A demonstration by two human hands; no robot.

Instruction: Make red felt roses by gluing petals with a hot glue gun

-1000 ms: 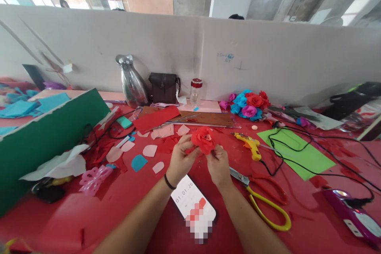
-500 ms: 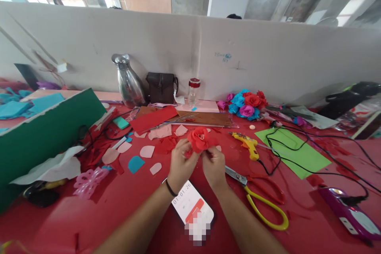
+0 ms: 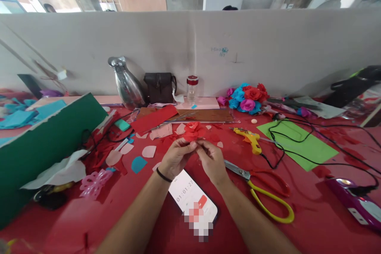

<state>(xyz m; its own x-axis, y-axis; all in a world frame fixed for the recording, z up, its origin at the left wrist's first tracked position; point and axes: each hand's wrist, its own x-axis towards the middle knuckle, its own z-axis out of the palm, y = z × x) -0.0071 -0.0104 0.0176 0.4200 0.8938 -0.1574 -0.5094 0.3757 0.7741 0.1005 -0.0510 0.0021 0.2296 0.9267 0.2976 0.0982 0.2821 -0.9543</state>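
Note:
A red paper flower (image 3: 194,129) is held up over the middle of the table, its bloom tilted away from me. My left hand (image 3: 179,155) pinches its base from the left. From the right, my right hand (image 3: 210,159) pinches the base too, and the fingertips of both hands meet just below the petals. What exactly lies between the fingertips is hidden. Below the hands lies a phone (image 3: 195,198) with a running timer. Scissors (image 3: 258,188) with one red and one yellow handle rest right of my right hand.
Pink and blue paper petals (image 3: 139,164) lie scattered at left. A yellow glue gun (image 3: 249,139) and its black cord lie at right, beside a green sheet (image 3: 300,145). Behind stand a steel jug (image 3: 127,85), a glass jar (image 3: 192,89) and a paper flower bunch (image 3: 248,98). A green board (image 3: 53,147) rises at left.
The red flower has tipped away from me, so its open centre no longer faces me. Both hands have come closer together beneath it. The whole view has shifted slightly.

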